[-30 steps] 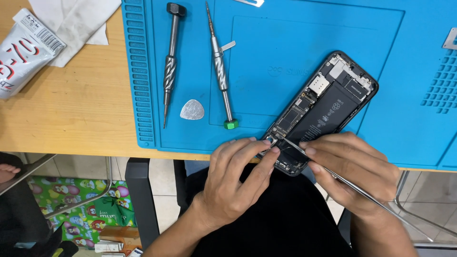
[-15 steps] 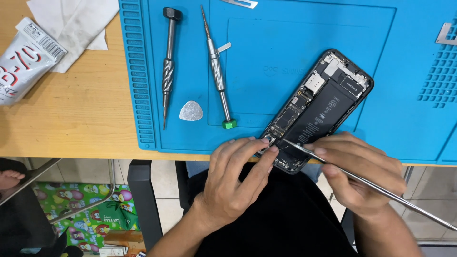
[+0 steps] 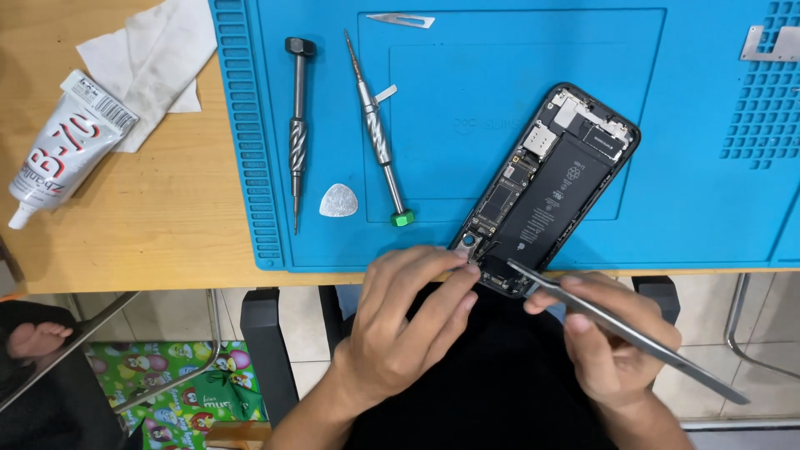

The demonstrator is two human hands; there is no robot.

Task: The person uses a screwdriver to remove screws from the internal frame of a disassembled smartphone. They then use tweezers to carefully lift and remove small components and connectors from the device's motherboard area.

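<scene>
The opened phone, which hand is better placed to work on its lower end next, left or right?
Probably the right hand: it holds metal tweezers whose tip already rests at the lower end of the opened phone. The left hand holds no tool; its fingertips only brace that corner on the blue mat.

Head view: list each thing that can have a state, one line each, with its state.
Phone: opened, insides exposed, lying on the blue mat.
Tweezers: gripped by the right hand, tips at the phone's lower end.
Left hand: fingertips on the phone's lower corner.
Glue tube: capped, lying flat.
Two screwdrivers: lying unused.
</scene>
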